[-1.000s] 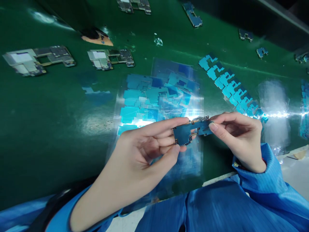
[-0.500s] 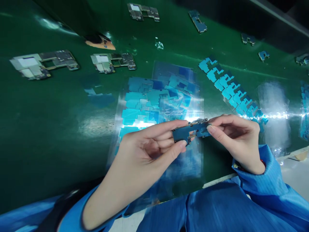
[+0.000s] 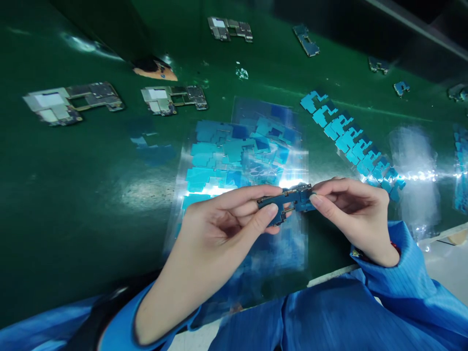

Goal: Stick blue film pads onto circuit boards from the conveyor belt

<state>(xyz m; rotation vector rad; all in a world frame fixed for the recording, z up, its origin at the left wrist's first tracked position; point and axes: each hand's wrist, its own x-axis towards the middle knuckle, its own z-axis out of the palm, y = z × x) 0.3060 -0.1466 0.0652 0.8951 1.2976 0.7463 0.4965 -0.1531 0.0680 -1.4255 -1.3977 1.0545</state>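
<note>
A small circuit board with a blue face [image 3: 288, 201] is held in the air above clear sheets that carry blue film pieces [image 3: 208, 153]. My left hand [image 3: 223, 229] grips its left part, the thumb lying on the blue face and the fingers behind it. At the board's right end, my right hand [image 3: 354, 209] pinches the edge between thumb and index finger. Whether the right fingertips also hold a film edge is too small to tell.
Circuit boards with white patches lie at the left [image 3: 75, 102], centre left [image 3: 173, 100] and top [image 3: 230, 29]. A diagonal row of blue film pieces [image 3: 345, 136] is at the right. A dark post [image 3: 120, 34] stands at the upper left.
The board has tilted and moved slightly down and left with both hands. My left thumb has shifted from the board's lower edge onto its blue face.
</note>
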